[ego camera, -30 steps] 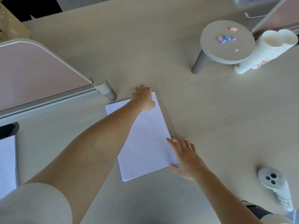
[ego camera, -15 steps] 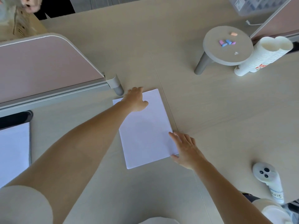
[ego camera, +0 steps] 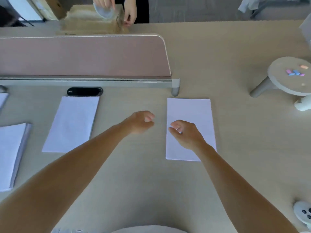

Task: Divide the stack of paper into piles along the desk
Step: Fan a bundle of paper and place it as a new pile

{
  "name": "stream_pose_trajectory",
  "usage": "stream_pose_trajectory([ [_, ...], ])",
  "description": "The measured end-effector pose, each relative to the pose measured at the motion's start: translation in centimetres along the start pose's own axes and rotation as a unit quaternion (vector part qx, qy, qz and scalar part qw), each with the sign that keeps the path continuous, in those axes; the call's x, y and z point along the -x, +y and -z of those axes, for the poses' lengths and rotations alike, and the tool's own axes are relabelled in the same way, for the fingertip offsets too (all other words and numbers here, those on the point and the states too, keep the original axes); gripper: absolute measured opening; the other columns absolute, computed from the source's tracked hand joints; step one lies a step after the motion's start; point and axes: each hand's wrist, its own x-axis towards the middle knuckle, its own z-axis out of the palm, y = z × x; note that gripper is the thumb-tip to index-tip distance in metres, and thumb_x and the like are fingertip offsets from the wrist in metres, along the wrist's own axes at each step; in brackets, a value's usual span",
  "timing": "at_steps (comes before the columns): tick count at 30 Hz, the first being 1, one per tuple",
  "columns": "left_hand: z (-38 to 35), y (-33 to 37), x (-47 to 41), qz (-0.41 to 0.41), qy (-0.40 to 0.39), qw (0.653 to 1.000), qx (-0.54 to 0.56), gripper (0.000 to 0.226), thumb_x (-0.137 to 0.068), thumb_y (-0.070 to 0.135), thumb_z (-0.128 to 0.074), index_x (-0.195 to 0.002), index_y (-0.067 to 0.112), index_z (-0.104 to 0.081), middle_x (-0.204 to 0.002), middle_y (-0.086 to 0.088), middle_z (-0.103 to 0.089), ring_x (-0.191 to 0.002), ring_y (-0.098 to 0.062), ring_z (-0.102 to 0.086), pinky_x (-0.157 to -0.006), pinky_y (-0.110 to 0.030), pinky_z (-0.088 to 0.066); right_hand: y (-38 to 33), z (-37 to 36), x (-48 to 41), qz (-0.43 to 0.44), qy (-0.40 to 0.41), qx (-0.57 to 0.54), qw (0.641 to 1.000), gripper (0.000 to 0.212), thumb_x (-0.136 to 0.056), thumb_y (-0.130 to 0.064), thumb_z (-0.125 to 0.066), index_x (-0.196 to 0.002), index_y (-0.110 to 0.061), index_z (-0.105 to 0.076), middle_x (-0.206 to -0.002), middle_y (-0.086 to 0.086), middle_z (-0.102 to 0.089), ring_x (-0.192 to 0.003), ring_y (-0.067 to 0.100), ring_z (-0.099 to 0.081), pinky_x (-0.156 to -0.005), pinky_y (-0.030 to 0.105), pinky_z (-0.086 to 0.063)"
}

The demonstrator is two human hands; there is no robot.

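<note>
A thin pile of white paper (ego camera: 190, 111) lies flat on the desk right of centre. My right hand (ego camera: 184, 133) hovers over its left half, fingers loosely curled and holding nothing. My left hand (ego camera: 140, 121) is above the bare desk just left of that pile, fingers curled and empty. Another thin pile (ego camera: 72, 123) lies to the left. The thick stack of paper (ego camera: 10, 155) sits at the left edge. A further sheet corner (ego camera: 2, 100) shows at the far left.
A pink desk divider (ego camera: 84, 56) with a grey foot (ego camera: 175, 87) runs behind the piles, a black cable port (ego camera: 85, 91) beneath it. A small round stand (ego camera: 289, 76) with coloured bits, white cups (ego camera: 303, 103) and a white controller (ego camera: 303, 214) are on the right. Another person's hands (ego camera: 116, 9) work beyond the divider.
Both hands have lifted off the right pile, which now lies square to the desk. The view has swung left, revealing the other piles and the thick stack.
</note>
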Motion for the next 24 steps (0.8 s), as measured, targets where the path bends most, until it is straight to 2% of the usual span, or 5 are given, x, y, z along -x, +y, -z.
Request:
stream_pose_trajectory([
  [9, 7.5, -18.9, 11.3, 0.108, 0.106, 0.983, 0.101, 0.017, -0.084, 0.043, -0.056, -0.097, 0.046, -0.066, -0.110, 0.015, -0.066, -0.097, -0.010, -0.066, -0.084, -0.034, -0.057, -15.2, -16.4, -1.8, 0.066, -0.142, -0.033, 0.987, 0.018, -0.089, -0.034, -0.067, -0.102, -0.022, -0.069, -0.102, -0.004, -0.072, -0.099, 0.013, -0.066, -0.086, 0.027, -0.049],
  [14, 11.8, -30.5, 15.3, 0.141, 0.159, 0.968, 0.130, 0.012, -0.088, 0.033, -0.058, -0.095, 0.037, -0.068, -0.104, 0.009, -0.068, -0.095, -0.014, -0.065, -0.084, -0.031, -0.054, -24.1, -26.3, -2.3, -0.005, -0.196, -0.123, 0.973, 0.010, -0.090, -0.028, -0.063, -0.086, -0.020, -0.068, -0.083, -0.003, -0.069, -0.072, 0.013, -0.065, -0.070, 0.028, -0.049],
  [17, 15.0, -38.1, 17.1, 0.182, 0.195, 0.952, 0.148, 0.020, -0.091, 0.029, -0.056, -0.105, 0.028, -0.070, -0.104, 0.008, -0.065, -0.094, -0.015, -0.062, -0.072, -0.023, -0.046, -29.3, -32.9, -3.0, -0.087, -0.204, -0.176, 0.959, 0.019, -0.093, -0.025, -0.061, -0.101, -0.009, -0.068, -0.100, 0.009, -0.073, -0.081, 0.021, -0.069, -0.077, 0.033, -0.054],
  [21, 18.6, -47.3, 19.5, 0.249, 0.271, 0.917, 0.157, 0.033, -0.090, 0.034, -0.055, -0.121, 0.024, -0.061, -0.123, 0.000, -0.061, -0.112, -0.022, -0.058, -0.085, -0.027, -0.044, -34.4, -40.6, -3.3, -0.152, -0.232, -0.205, 0.939, 0.020, -0.094, -0.028, -0.058, -0.094, -0.008, -0.064, -0.096, 0.013, -0.068, -0.080, 0.025, -0.064, -0.072, 0.030, -0.049],
  [24, 20.8, -53.9, 20.8, 0.308, 0.293, 0.889, 0.170, 0.049, -0.089, 0.038, -0.057, -0.133, 0.018, -0.051, -0.135, -0.010, -0.051, -0.123, -0.030, -0.050, -0.098, -0.038, -0.045, -37.4, -45.6, -4.2, -0.181, -0.246, -0.204, 0.930, 0.037, -0.095, -0.046, -0.052, -0.099, -0.012, -0.064, -0.107, 0.010, -0.070, -0.093, 0.022, -0.065, -0.093, 0.038, -0.050],
])
